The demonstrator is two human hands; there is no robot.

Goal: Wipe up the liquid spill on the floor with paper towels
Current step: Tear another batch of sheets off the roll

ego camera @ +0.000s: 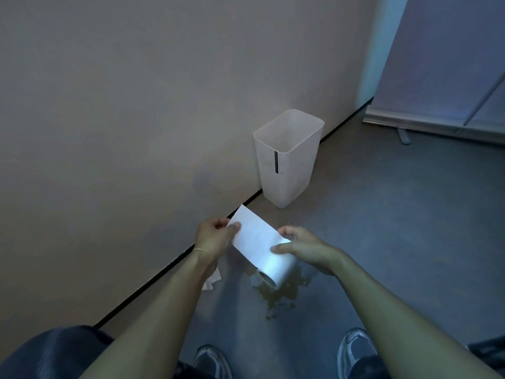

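left hand [211, 235] pinches the sheet [252, 233]; right hand [303, 248] grips the roll [276, 265] above the spill [284, 292].

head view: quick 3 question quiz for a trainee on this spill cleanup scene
1. True or false: the bin lies tipped over on the floor.
2. What does the left hand pinch? A) the loose sheet B) the bin C) nothing
3. Fill in: the right hand holds the paper towel roll over the yellowish ____ on the floor.
Key: 1 false, it stands upright by the wall; 2 A; 3 spill.
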